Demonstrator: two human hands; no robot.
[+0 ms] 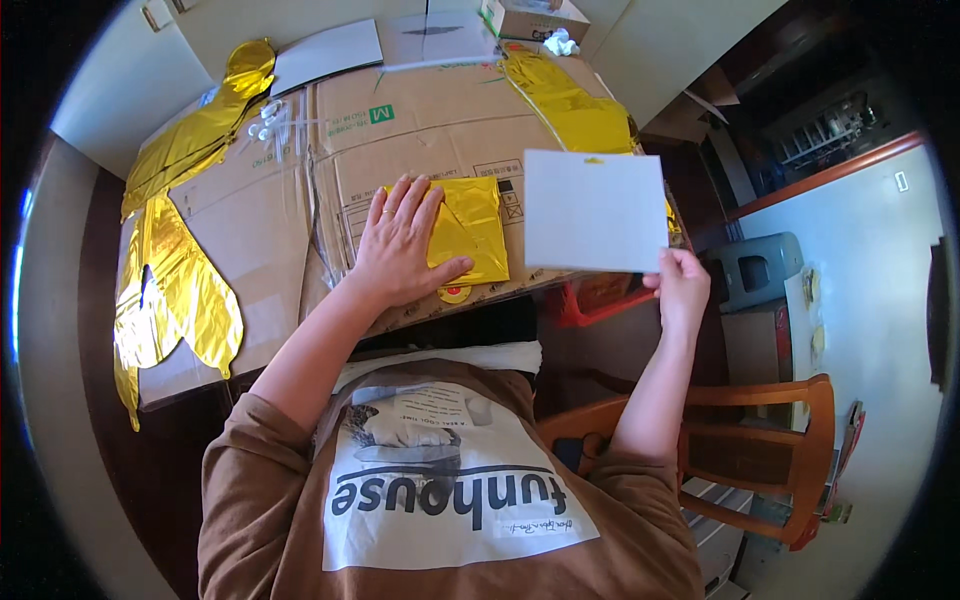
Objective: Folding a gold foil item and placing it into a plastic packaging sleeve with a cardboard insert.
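My left hand [398, 245] lies flat with its fingers stretched out on a folded square of shiny gold foil [476, 228], pressing it against the cardboard. A small round yellow and red piece [453, 294] shows below the foil at the cardboard's near edge. Off to the right, my right hand [682, 288] pinches the lower right corner of a white square card [594, 212]. The card is held up beside the foil and has a small hanging slot at its top edge.
Flattened cardboard [420, 130] covers the table. Gold foil balloons [195, 280] drape over its left side, and another gold foil sheet [570, 95] lies at the far right. White sheets [330, 55] and an open box [535, 20] are at the back. A wooden chair [815, 450] stands at my right.
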